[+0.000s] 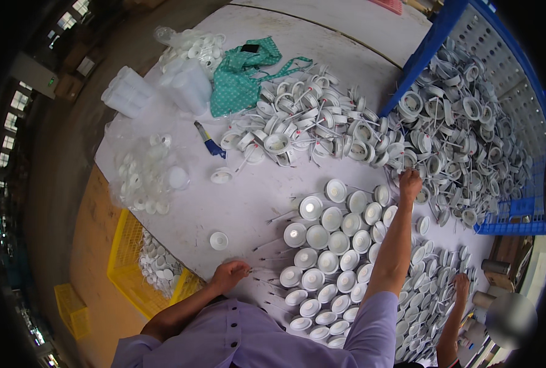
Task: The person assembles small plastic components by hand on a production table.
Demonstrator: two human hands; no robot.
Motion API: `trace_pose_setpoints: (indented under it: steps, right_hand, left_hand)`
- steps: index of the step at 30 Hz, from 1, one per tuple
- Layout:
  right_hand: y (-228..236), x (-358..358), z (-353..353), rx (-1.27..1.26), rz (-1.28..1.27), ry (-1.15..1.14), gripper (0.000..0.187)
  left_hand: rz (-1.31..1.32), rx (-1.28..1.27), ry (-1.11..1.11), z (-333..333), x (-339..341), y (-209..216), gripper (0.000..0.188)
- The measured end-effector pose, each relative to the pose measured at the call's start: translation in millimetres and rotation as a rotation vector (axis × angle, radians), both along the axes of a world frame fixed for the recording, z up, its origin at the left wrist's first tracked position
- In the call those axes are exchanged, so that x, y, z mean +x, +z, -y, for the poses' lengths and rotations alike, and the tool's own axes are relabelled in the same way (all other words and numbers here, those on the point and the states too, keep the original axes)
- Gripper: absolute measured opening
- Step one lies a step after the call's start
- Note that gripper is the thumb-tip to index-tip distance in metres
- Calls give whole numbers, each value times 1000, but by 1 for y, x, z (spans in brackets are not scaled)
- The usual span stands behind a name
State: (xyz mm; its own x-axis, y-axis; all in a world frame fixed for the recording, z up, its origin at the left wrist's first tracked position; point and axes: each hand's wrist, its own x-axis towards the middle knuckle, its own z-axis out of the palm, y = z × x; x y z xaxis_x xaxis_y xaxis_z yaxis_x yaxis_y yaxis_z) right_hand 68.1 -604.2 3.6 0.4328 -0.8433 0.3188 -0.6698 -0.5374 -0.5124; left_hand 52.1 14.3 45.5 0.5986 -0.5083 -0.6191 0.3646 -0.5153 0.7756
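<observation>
My right hand (410, 185) is stretched forward to the edge of a heap of white lamp housings (432, 122) with wires. Its fingers are curled in against one housing, though the fingertips are partly hidden. Low on the table, my left hand (230, 276) has its fingers pinched together beside the wire ends of the nearest lights; what they hold is too small to make out. Rows of round white downlights (328, 262) lie face up between my arms, several with wires pointing left. A single round white piece (219, 240) lies apart above my left hand.
A blue perforated crate (402, 86) lies tipped at the right, spilling housings. Another person's hand (461, 283) works among more lights at the lower right. A blue utility knife (210, 141), green dotted cloth (239, 80), plastic bags of white parts (147, 178) and yellow basket (120, 270) are left.
</observation>
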Motion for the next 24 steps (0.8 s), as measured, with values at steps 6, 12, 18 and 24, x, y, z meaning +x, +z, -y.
trace_pose_setpoints:
  steps: [6,12,18,24]
  right_hand:
    - [51,17,5,-20,160,115,37]
    - [102,9,-39,205,456,182,30]
    - [118,-17,-197,325,680,350,21]
    - [142,-56,-369,52,387,660,20]
  left_hand:
    - [14,-17,36,-4,-1,-4,17]
    - [80,-61,-68,12,3,9,18]
    - [-110,-322,-88,70,38,73,26]
    - [-445,-606,86,100,54,89,52]
